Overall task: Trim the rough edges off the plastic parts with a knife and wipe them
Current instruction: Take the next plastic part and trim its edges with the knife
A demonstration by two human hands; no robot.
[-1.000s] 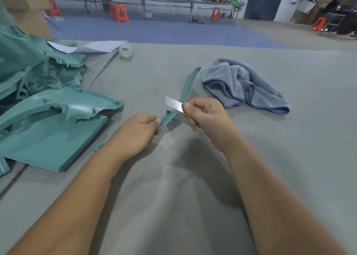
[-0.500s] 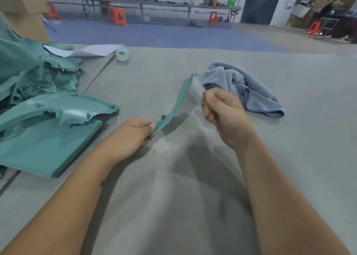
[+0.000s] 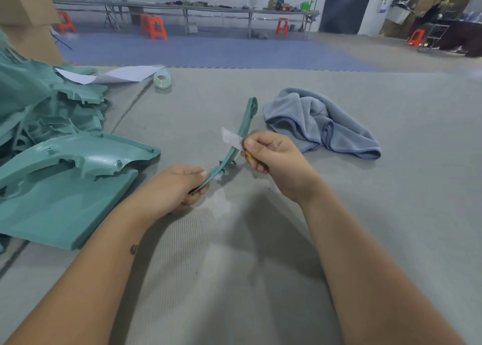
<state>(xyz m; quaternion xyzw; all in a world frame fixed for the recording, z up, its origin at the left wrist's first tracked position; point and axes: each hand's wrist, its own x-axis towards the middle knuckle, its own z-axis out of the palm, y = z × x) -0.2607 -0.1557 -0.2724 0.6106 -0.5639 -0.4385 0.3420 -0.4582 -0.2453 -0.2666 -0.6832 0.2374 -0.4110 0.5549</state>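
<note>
A long, curved teal plastic strip (image 3: 243,125) rises from my left hand (image 3: 180,185), which grips its near end just above the grey table. My right hand (image 3: 273,159) holds a knife by its yellowish handle, and the bare blade (image 3: 232,139) lies across the strip's middle, pointing left. The strip's far tip ends close to a crumpled grey-blue cloth (image 3: 323,125) lying on the table to the right.
A large teal panel (image 3: 65,188) lies at the left, with a heap of more teal parts (image 3: 39,104) behind it. A roll of clear tape (image 3: 162,79) and white paper sheets (image 3: 130,73) sit further back. Benches and orange stools stand across the room.
The knife ran up the strip toward its far tip half a second ago, and has now come back down to the strip's middle. The left hand keeps its grip on the near end.
</note>
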